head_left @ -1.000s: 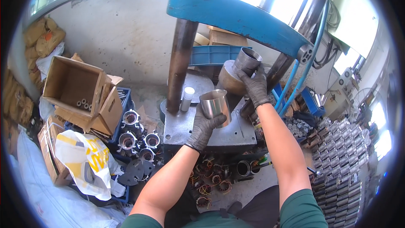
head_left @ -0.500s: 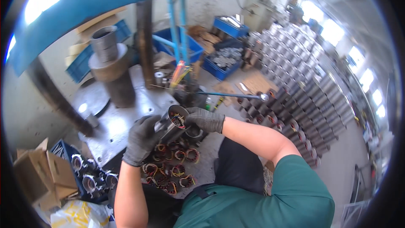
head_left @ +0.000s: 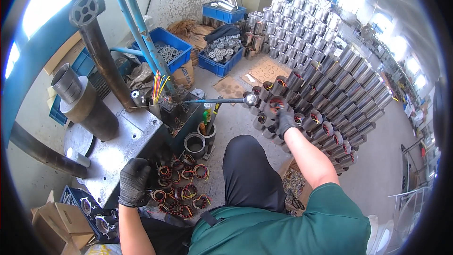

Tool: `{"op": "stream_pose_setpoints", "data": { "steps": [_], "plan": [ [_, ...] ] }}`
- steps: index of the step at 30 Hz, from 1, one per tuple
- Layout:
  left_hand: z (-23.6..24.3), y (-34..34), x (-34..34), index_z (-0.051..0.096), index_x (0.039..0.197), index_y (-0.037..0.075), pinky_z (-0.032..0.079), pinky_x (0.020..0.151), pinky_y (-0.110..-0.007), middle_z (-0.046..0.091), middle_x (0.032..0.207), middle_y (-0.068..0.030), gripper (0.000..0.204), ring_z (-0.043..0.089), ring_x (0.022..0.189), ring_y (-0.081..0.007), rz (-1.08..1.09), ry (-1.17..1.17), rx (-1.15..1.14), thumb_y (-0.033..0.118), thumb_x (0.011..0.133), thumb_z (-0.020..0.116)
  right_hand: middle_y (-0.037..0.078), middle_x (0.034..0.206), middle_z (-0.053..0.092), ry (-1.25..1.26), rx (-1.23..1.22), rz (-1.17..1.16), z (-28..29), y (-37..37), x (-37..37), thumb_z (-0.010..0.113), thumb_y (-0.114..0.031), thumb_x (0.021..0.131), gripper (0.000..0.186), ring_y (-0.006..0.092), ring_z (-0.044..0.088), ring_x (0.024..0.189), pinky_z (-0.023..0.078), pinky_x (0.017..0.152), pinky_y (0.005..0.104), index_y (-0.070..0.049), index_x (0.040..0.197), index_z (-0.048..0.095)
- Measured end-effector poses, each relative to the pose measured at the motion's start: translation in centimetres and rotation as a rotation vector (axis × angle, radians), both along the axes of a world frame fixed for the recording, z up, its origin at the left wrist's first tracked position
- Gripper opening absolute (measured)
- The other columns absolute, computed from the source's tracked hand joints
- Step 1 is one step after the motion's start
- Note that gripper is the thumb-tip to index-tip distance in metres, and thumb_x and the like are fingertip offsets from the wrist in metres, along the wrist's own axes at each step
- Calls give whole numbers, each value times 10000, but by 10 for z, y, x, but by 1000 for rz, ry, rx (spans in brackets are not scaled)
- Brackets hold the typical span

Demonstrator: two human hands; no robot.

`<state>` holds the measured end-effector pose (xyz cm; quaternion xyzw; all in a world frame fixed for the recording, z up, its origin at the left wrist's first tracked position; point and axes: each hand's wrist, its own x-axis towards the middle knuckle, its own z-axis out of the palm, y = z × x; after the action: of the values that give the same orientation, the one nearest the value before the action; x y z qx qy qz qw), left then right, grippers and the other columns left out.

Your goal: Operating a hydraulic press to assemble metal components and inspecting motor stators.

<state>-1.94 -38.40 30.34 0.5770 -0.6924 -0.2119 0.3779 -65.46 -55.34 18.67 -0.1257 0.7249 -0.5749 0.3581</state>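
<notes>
Workshop floor, copper-wound steel stator (head_left: 276, 105) in hand

L hand (head_left: 134, 182) in a black glove, low and close to the body — fingers curled downward, palm down, bare forearm running straight up from the lower edge. R hand (head_left: 284, 122), also black-gloved, stretched well fwd and to the right, arm nearly straight, elbow slightly bent, fingers closed. Green short sleeve on the R shoulder; dark-trousered knee raised btw the two arms.
</notes>
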Motion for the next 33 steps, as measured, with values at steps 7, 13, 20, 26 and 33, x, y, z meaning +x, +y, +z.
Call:
{"op": "stream_pose_setpoints", "data": {
  "steps": [7,13,20,26,33],
  "plan": [
    [21,12,2,730,1167,13,562,933,-397,740,1051,-147,288,715,1002,-285,-4,-107,-30,50,889,795,158,1198,791,177,255,-320,-70,-22,-145,726,-520,984,588,285,743,1059,578,953,430,0,1254,774],
    [54,87,64,704,1251,-25,541,967,-392,726,1124,-99,331,680,1050,-240,381,109,-447,195,1012,765,118,1498,624,939,737,40,-101,-58,-185,566,-424,1077,510,238,603,1333,503,1100,418,-87,1454,632],
    [-32,249,93,714,1285,17,565,991,-340,754,1160,-83,239,711,1062,-196,967,233,-283,50,1049,686,114,1538,612,2119,1190,1136,-83,-23,-147,456,-333,1110,486,252,581,1407,443,1184,457,-132,1529,598],
    [-192,365,20,720,1243,35,584,894,-383,767,1091,-138,268,736,979,-254,1174,315,-15,150,1007,771,56,1243,704,800,297,1461,-36,-85,8,598,-287,1101,372,201,671,1159,505,961,348,-87,1404,678],
    [-286,457,-70,691,1375,109,511,1101,-485,747,1283,-227,587,701,1227,-412,661,-151,925,450,904,772,66,1286,725,551,-2,1922,84,-51,191,693,-205,1079,352,204,678,1174,549,989,362,-26,1382,697]
  ]
}}
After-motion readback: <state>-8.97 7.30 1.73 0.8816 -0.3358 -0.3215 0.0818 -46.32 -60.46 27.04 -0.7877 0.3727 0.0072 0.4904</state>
